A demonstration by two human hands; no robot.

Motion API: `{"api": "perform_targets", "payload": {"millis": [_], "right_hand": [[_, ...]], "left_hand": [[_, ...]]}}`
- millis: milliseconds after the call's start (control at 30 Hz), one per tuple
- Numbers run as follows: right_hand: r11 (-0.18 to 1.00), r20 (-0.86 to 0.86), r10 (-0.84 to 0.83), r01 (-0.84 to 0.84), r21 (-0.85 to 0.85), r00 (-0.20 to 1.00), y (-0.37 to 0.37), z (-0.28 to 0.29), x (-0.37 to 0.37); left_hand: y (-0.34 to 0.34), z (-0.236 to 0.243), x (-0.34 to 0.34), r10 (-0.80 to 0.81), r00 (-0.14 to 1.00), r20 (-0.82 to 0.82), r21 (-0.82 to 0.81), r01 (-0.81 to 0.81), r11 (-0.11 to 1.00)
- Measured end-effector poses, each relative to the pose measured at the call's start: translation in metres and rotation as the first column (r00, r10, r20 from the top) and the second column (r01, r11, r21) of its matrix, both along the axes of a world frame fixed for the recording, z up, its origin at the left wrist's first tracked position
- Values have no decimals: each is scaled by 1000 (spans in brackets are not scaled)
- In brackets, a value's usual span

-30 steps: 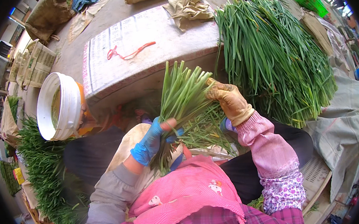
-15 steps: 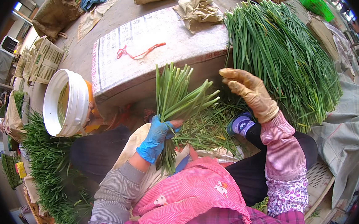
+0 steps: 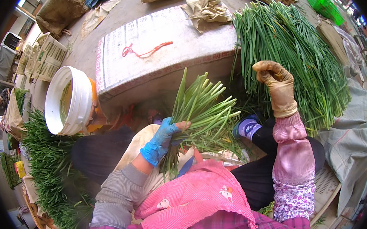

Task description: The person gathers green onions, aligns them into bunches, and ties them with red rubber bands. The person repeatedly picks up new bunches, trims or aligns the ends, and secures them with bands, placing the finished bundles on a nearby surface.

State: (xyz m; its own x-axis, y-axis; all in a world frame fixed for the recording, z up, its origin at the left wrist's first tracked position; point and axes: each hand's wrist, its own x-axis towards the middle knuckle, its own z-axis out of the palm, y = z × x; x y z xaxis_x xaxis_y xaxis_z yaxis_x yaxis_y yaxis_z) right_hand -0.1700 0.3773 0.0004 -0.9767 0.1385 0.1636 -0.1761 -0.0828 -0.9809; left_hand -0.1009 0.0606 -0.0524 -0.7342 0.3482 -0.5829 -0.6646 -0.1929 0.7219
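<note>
While my blue-gloved left hand (image 3: 159, 138) clasps a bunch of green stalks (image 3: 201, 106), fanning up and rightward just beyond my pink apron (image 3: 194, 191) | my tan-gloved right hand (image 3: 278, 85) is raised, curled, near the big green heap (image 3: 295, 54); whether it pinches anything I cannot tell | red tie (image 3: 161, 47) on the covered box (image 3: 204, 46) | white bucket (image 3: 81, 99) leftward

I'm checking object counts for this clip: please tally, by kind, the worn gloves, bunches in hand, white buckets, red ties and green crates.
Gloves: 2 (blue glove, tan glove)
Bunch in the left hand: 1 (green bunch)
White bucket: 1
Red tie: 1
Green crate: 1
Total: 6
</note>
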Motion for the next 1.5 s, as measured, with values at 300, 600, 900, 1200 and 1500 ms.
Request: {"api": "perform_targets", "payload": {"millis": [300,600,900,1200,1500], "right_hand": [[480,-404,561,113,870,723,-79,6,24],[882,-48,254,-251,-400,966,-51,9,20],[796,341,200,-355,491,919,-14,24,12],[818,353,571,-480,-317,741,-53,-22,24],[874,402,483,-459,-161,778,-53,-17,32]], "left_hand": [[8,4,6,-16,999,-51,-42,13,999],[3,6,7,-106,993,-45,47,108,993],[-1,3,3,-181,982,-60,-7,181,984],[9,25,13,-86,996,-4,14,86,996],[6,4,10,-229,970,-76,14,231,973]]}}
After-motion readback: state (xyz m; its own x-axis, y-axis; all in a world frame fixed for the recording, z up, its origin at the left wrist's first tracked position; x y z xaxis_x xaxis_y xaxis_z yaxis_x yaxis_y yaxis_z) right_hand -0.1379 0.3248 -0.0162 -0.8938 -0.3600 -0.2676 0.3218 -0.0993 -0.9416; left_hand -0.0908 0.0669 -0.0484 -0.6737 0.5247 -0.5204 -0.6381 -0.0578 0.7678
